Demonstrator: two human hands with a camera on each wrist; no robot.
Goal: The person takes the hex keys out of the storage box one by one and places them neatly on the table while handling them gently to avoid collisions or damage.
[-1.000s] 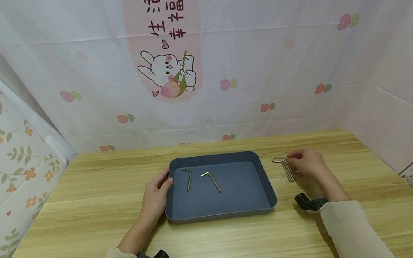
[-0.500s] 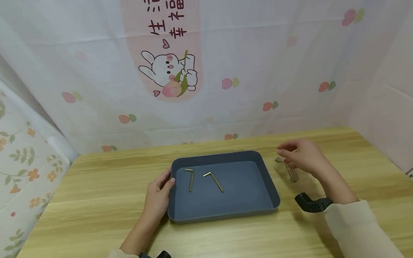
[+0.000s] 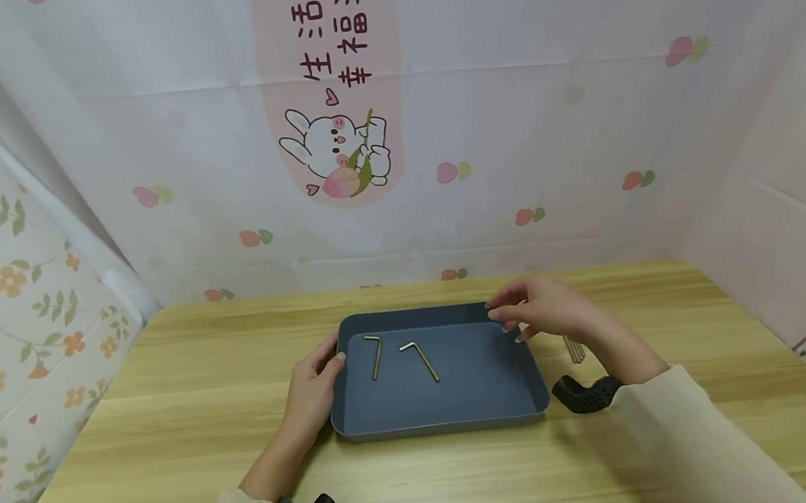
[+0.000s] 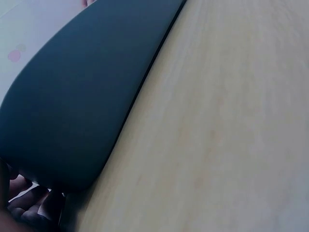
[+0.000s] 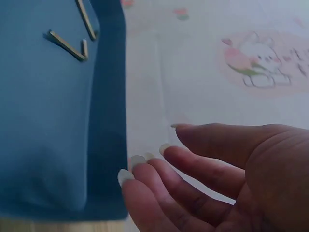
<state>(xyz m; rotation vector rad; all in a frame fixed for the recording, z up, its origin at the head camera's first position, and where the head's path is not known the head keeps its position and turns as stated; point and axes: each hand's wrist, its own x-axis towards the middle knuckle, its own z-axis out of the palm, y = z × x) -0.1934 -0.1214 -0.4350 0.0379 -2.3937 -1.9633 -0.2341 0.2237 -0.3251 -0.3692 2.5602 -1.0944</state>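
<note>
Hex keys [image 3: 425, 361]: shiny metal | tray [image 3: 474, 386]: smooth, matt | tabletop [image 3: 469, 480]: wood-grained

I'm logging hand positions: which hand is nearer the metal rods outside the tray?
Right. The right hand hovers near the metal rods; the left hand is across the tray, holding its left side.

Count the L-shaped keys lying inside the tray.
2 in the tray: the left key near its left wall, the right key closer to its middle. The bundle of rods outside is partly hidden by the right hand.
</note>
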